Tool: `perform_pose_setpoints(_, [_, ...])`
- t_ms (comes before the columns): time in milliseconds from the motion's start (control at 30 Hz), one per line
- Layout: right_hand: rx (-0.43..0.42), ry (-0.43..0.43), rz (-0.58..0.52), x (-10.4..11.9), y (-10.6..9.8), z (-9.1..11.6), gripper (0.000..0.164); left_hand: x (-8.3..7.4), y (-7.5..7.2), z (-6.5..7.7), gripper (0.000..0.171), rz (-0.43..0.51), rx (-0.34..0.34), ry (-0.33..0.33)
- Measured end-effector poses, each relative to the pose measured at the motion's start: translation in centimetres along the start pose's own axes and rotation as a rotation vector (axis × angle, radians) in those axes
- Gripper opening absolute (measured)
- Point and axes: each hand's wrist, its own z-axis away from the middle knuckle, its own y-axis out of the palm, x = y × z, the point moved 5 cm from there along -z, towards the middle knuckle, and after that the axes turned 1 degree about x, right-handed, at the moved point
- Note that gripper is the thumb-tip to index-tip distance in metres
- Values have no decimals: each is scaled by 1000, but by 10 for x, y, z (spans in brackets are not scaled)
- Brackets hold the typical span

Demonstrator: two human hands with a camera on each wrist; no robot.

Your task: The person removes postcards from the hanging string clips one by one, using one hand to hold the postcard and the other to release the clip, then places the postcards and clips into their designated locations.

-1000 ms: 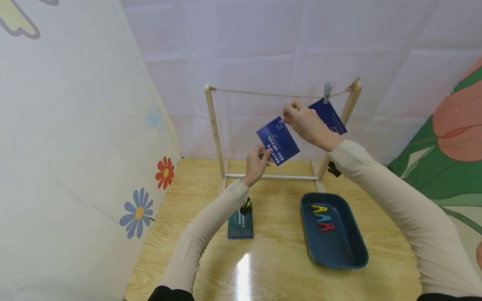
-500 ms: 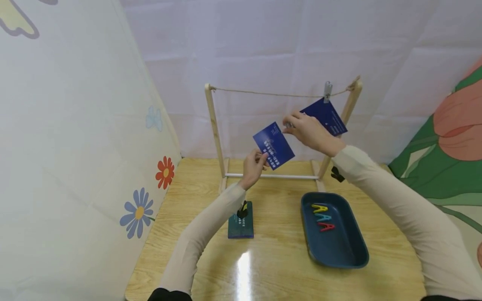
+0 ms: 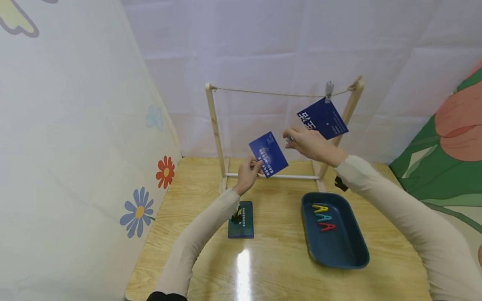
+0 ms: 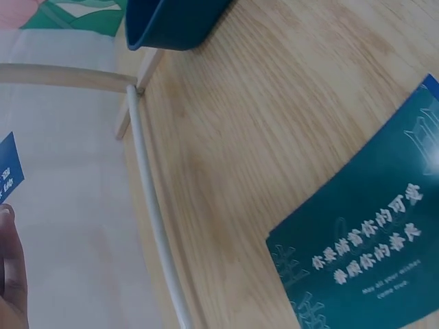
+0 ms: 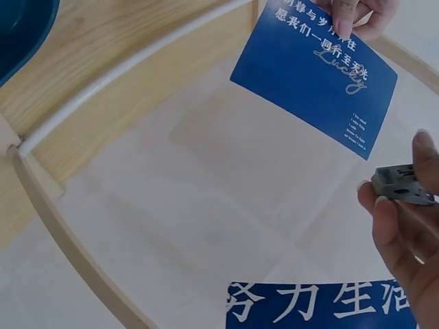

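My left hand (image 3: pixel 247 175) pinches a blue printed card (image 3: pixel 269 154) by its lower left edge, held tilted in the air in front of the string. Just right of that card, my right hand (image 3: pixel 308 144) holds a grey clothespin (image 5: pixel 401 184) between thumb and fingers; in the right wrist view a gap separates it from the card's corner. Behind the right hand, a second blue card (image 3: pixel 324 117) hangs askew from the string (image 3: pixel 263 93) under a grey clothespin on the line (image 3: pixel 329 92). The left wrist view catches only some fingers (image 4: pixel 10 264) and a card corner.
The wooden frame (image 3: pixel 214 129) carrying the string stands at the table's back, a white bar (image 3: pixel 290 177) across its base. A dark blue tray (image 3: pixel 339 251) at right holds yellow, blue and red clothespins. A green card stack (image 3: pixel 246 228) lies at left.
Both hands have come lower, the left also moving leftward with its card. The right hand has drawn apart from the card's corner, and more of the hanging card shows.
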Motion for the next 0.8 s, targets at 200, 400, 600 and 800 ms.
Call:
perform_pose_setpoints(200, [80,9,-33,0,12,11,25,10,-9,10,17,-56,31,-73])
perform_pose_setpoints(400, [159,51,-77,-2,28,26,32,17,-19,21,17,-46,88,-79])
perform_pose_setpoints(600, [178,99,-102,-5,36,40,36,23,-29,29,17,-44,99,-93])
perform_pose_setpoints(800, [194,88,-136,-6,42,47,30,34,-36,36,17,-56,113,-104])
